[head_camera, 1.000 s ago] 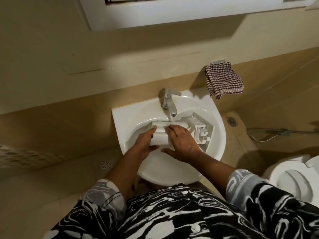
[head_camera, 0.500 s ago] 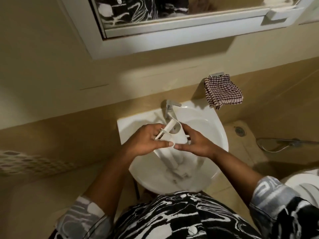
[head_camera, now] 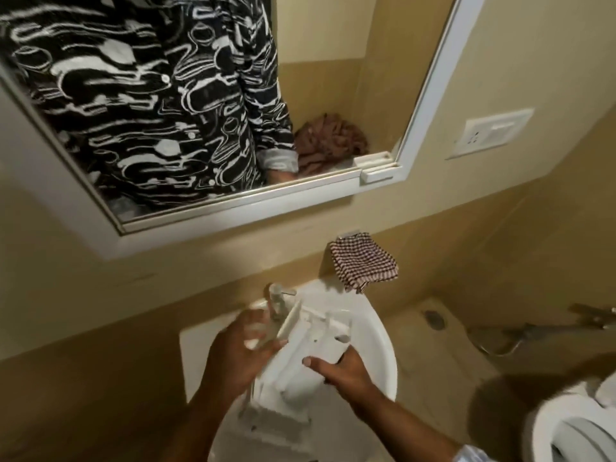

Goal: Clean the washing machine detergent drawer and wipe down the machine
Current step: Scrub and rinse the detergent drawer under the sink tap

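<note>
The white plastic detergent drawer (head_camera: pixel 300 358) is held up over the white wash basin (head_camera: pixel 376 331), below the chrome tap (head_camera: pixel 276 300). My left hand (head_camera: pixel 240 355) grips its left side, fingers curled round a thin white panel at the drawer's upper end. On the right, my right hand (head_camera: pixel 343 371) holds the drawer's edge, thumb on top. The image is blurred, so the drawer's compartments are hard to make out. No washing machine is in view.
A checked cloth (head_camera: pixel 363 261) hangs on the wall just right of the tap. A white-framed mirror (head_camera: pixel 233 208) is above the basin, a wall socket (head_camera: pixel 490 133) at right. A toilet (head_camera: pixel 573 425) stands at lower right, with a floor drain (head_camera: pixel 433 320) behind it.
The drawer has been lifted out of the basin and turned in both hands. My view has tilted upward, so the mirror now fills the top of the frame.
</note>
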